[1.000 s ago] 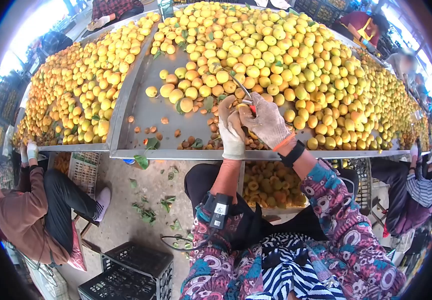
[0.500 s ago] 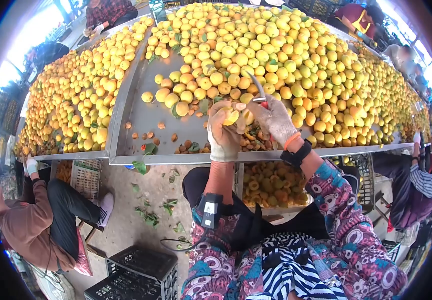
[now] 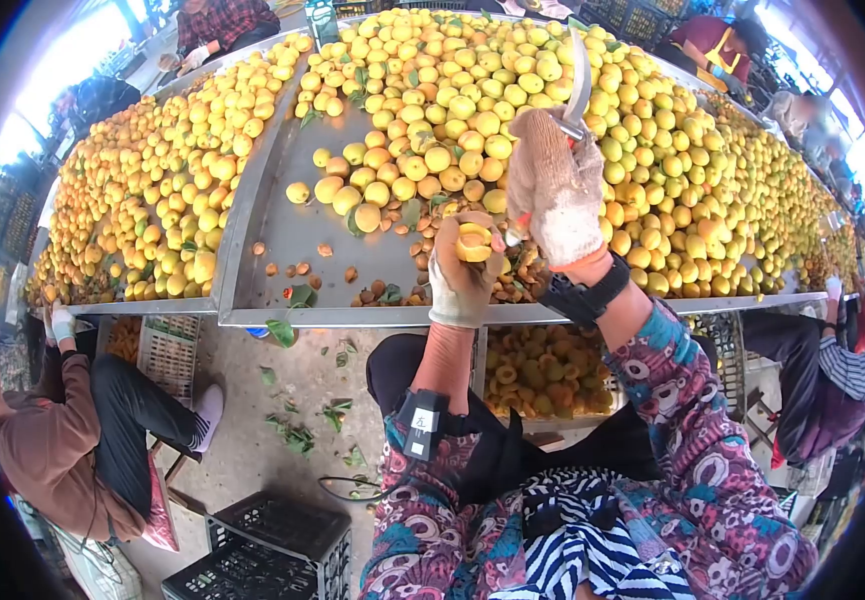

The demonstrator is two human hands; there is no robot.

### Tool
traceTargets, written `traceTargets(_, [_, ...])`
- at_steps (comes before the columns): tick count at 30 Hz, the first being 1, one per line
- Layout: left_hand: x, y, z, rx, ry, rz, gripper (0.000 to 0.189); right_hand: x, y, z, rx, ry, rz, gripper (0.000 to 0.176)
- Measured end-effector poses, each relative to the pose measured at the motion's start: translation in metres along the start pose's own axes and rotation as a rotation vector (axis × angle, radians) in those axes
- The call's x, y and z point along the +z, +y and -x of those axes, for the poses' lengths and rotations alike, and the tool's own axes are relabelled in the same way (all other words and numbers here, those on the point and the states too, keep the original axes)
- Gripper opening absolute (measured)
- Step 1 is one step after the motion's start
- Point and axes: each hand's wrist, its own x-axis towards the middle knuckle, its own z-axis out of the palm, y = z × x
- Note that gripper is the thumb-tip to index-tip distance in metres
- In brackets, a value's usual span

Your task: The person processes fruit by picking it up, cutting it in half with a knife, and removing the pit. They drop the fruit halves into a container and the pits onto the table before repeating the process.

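My left hand point(image 3: 461, 272), in a glove with the fingertips showing, is closed around a cut apricot point(image 3: 474, 243); its hollow faces up. My gloved right hand point(image 3: 556, 190) grips a curved knife point(image 3: 581, 75), with the blade pointing up and away over the fruit. Part of the knife's handle is hidden in the fist. Below both hands, loose apricot pits point(image 3: 418, 262) and scraps lie near the front edge of the metal table point(image 3: 283, 215). Whole apricots point(image 3: 473, 90) are heaped just beyond.
A metal divider point(image 3: 253, 190) separates another apricot heap point(image 3: 153, 200) on the left. Under the table edge stands a crate of apricot halves point(image 3: 543, 375). Black crates point(image 3: 273, 545) are on the floor. Other people sit at left point(image 3: 58, 430), right point(image 3: 833, 390) and across the table.
My right hand has moved up and away from the left hand with the knife, whose blade now points upward. The apricot in my left hand now shows its open hollow.
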Motion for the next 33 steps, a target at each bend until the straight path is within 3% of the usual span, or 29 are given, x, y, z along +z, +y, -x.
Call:
traceTargets(1, [0.0, 0.002, 0.001, 0.036, 0.001, -0.08, 0.031, 0.008, 0.003, -0.001, 0.006, 0.02, 0.013, 0.019])
traceTargets(2, [0.003, 0.003, 0.005, -0.123, 0.011, 0.029, 0.037, 0.018, 0.004, -0.003, 0.011, 0.038, 0.026, 0.02])
traceTargets(4, [0.002, 0.006, 0.011, -0.201, -0.028, -0.039, 0.04, 0.021, 0.012, -0.006, 0.011, -0.022, 0.043, 0.022])
traceTargets(7, [0.003, -0.006, 0.015, 0.0, 0.014, -0.18, 0.048, 0.017, 0.033, -0.007, -0.019, -0.038, 0.162, 0.02])
traceTargets(9, [0.003, -0.003, 0.01, 0.008, 0.077, -0.261, 0.048, 0.015, 0.035, -0.005, 0.01, -0.085, 0.177, 0.019])
traceTargets(13, [0.0, -0.005, 0.011, -0.075, -0.015, -0.218, 0.042, 0.009, 0.045, -0.002, -0.018, -0.138, 0.31, 0.018])
traceTargets(15, [0.0, 0.004, 0.009, -0.26, -0.041, -0.175, 0.042, 0.012, 0.045, 0.002, 0.036, -0.147, 0.332, 0.017])
traceTargets(17, [-0.002, 0.008, 0.007, -0.423, -0.066, -0.139, 0.043, 0.014, 0.045, -0.006, 0.36, 0.115, -0.197, 0.019])
traceTargets(19, [-0.005, 0.005, 0.002, -0.558, -0.1, -0.104, 0.045, 0.004, 0.054, -0.016, 0.453, 0.156, -0.409, 0.022])
traceTargets(21, [-0.004, -0.002, 0.003, -0.557, -0.03, 0.001, 0.046, -0.007, 0.059, -0.021, 0.32, -0.025, -0.298, 0.026])
traceTargets(22, [-0.002, -0.007, 0.005, -0.555, 0.003, 0.055, 0.047, -0.01, 0.065, -0.019, 0.262, 0.14, -0.091, 0.026])
traceTargets(25, [0.004, -0.026, 0.013, -0.7, 0.112, 0.225, 0.039, -0.022, 0.077, -0.024, 0.27, 0.21, -0.13, 0.027])
traceTargets(29, [-0.006, -0.038, 0.005, -1.136, 0.184, 0.985, 0.031, -0.03, 0.087, -0.026, 0.304, 0.316, -0.166, 0.03])
traceTargets(31, [-0.008, -0.035, 0.003, -1.103, 0.128, 0.974, 0.023, -0.039, 0.093, -0.03, 0.338, 0.334, -0.251, 0.029])
traceTargets(33, [0.0, -0.031, 0.006, -0.987, 0.117, 0.765, 0.016, -0.046, 0.097, -0.032, 0.358, 0.284, -0.302, 0.029])
